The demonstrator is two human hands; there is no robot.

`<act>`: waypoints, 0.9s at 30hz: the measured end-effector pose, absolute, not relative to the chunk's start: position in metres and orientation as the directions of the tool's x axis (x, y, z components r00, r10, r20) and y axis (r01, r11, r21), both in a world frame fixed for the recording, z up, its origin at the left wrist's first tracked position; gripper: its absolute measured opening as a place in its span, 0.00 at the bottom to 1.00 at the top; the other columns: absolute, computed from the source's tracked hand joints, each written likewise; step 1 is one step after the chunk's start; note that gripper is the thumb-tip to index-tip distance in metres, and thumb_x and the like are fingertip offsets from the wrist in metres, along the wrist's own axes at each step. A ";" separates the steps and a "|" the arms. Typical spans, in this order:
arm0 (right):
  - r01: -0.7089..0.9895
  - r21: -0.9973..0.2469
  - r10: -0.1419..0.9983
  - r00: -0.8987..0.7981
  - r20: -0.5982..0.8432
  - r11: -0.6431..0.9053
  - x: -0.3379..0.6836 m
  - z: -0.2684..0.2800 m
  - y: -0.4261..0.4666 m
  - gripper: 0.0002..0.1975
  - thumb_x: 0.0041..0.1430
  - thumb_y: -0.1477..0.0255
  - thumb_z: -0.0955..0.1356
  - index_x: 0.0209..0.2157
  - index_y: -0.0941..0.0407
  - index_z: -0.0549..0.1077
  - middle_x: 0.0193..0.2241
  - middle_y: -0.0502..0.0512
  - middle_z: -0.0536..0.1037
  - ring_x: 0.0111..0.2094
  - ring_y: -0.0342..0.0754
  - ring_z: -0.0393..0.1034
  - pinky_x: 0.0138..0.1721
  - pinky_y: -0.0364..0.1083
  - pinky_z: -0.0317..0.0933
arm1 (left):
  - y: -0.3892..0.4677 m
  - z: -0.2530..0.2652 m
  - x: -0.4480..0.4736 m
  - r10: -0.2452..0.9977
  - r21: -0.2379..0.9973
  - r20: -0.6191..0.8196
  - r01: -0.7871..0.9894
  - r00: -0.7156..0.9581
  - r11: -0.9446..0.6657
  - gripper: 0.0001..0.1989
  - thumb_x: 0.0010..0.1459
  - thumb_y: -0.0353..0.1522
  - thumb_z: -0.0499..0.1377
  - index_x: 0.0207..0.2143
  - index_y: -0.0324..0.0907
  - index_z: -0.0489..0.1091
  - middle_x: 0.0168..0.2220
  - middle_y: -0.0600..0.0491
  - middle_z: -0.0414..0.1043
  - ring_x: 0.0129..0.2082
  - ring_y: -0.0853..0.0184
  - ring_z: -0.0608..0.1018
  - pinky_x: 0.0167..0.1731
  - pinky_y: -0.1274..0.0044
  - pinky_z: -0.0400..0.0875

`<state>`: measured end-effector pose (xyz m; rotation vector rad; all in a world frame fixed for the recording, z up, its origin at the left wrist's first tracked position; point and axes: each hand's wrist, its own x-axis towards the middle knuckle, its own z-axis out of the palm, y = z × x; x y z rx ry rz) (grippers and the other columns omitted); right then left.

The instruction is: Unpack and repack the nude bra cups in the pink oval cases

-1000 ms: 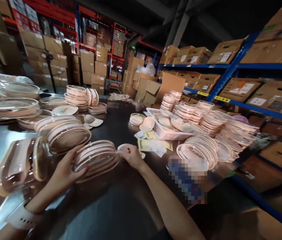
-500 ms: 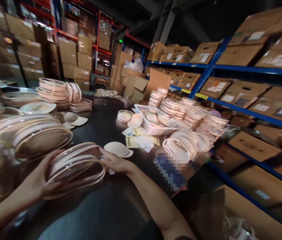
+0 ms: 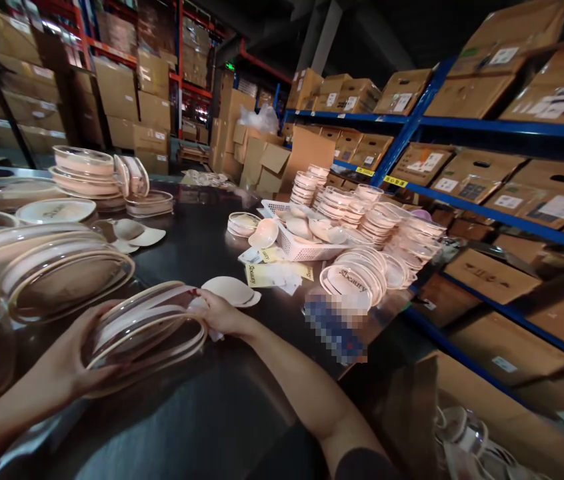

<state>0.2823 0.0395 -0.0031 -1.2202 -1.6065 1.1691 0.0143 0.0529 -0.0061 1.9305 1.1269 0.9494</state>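
Dark glossy counter (image 3: 177, 437), and the pale-rimmed clear oval plastic cases (image 3: 147, 325) have just splayed apart! Left hand (image 3: 71, 360) grips one end; right hand (image 3: 223, 312) has reached the other, hold unclear, a pale moulded cup (image 3: 227, 291) just beyond.

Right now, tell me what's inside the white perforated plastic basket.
Pale, cup-shaped pieces lie overlapping inside the basket; the floor beneath them is covered and unseen.

We had plastic cases (image 3: 142, 325) between our left hand (image 3: 71, 363) and right hand (image 3: 221, 313) at eleven o'clock, over the table (image 3: 197, 420). Near twelve, cards (image 3: 272, 275) lay before a basket (image 3: 312, 252) with bra cups (image 3: 329, 231) in it. At one stood case stacks (image 3: 385, 223); behind them, toward two, cartons (image 3: 467, 177) sat on a shelf rack (image 3: 415, 125).
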 end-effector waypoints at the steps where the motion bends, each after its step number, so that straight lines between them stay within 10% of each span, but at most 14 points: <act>1: 0.256 -0.958 0.973 -0.223 0.067 0.125 0.284 -0.004 0.041 0.20 0.61 0.70 0.69 0.54 0.56 0.69 0.50 0.55 0.75 0.50 0.49 0.71 0.52 0.48 0.66 | 0.053 -0.006 0.015 0.908 0.847 0.233 0.386 0.348 -0.365 0.41 0.34 0.48 0.70 0.52 0.48 0.63 0.55 0.47 0.73 0.54 0.48 0.75 0.57 0.57 0.68; 15: 0.415 -0.890 0.977 -0.170 0.127 0.188 0.295 0.010 0.039 0.05 0.55 0.73 0.72 0.35 0.56 0.75 0.30 0.47 0.73 0.34 0.45 0.68 0.38 0.43 0.61 | 0.055 -0.006 0.012 0.933 0.857 0.228 0.397 0.278 -0.328 0.46 0.30 0.47 0.72 0.54 0.47 0.63 0.56 0.47 0.71 0.55 0.46 0.73 0.60 0.57 0.65; 21: 0.338 -0.910 0.963 -0.199 0.182 0.242 0.290 0.014 0.039 0.13 0.44 0.85 0.72 0.16 0.57 0.67 0.20 0.43 0.64 0.26 0.41 0.60 0.32 0.41 0.55 | 0.053 -0.011 0.017 0.898 0.845 0.257 0.368 0.357 -0.388 0.47 0.33 0.44 0.70 0.57 0.46 0.61 0.61 0.44 0.66 0.59 0.46 0.70 0.61 0.59 0.64; 27: 0.095 -0.973 0.977 0.031 0.213 0.209 0.313 0.041 0.038 0.16 0.59 0.63 0.70 0.23 0.57 0.68 0.21 0.44 0.67 0.23 0.41 0.63 0.27 0.41 0.60 | 0.059 -0.004 0.013 0.976 0.962 0.053 0.252 0.212 -0.107 0.45 0.27 0.44 0.74 0.51 0.45 0.67 0.53 0.48 0.74 0.56 0.44 0.73 0.56 0.59 0.71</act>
